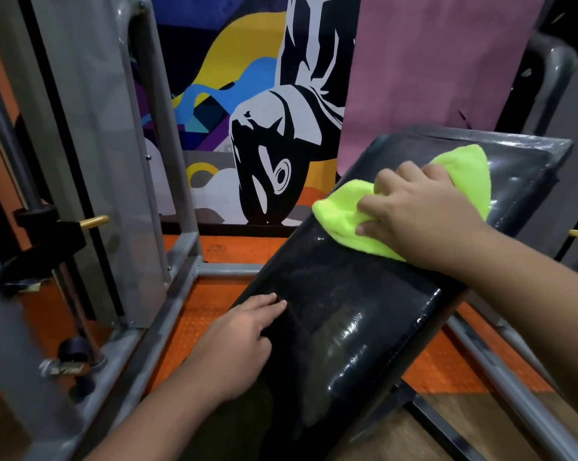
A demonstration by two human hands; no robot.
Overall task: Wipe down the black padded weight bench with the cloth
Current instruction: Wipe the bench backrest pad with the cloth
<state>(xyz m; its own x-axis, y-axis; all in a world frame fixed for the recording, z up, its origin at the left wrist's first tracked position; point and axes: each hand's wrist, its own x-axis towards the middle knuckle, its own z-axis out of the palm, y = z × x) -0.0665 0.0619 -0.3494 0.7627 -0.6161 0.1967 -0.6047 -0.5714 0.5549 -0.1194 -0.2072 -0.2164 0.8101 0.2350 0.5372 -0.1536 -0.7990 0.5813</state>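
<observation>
The black padded bench (341,321) runs from the lower middle up to the right, its glossy pad streaked and wet-looking. A bright yellow-green cloth (347,211) lies bunched on the upper part of the pad. My right hand (420,207) presses down on the cloth, fingers curled into its folds. My left hand (241,344) rests on the pad's left edge lower down, fingers flat and together on the black surface, holding nothing.
A grey steel frame (167,287) surrounds the bench on the orange floor (214,294). A grey upright with a black clamp and brass pin (94,222) stands at the left. A colourful mural (247,128) and a pink panel (430,61) fill the wall behind.
</observation>
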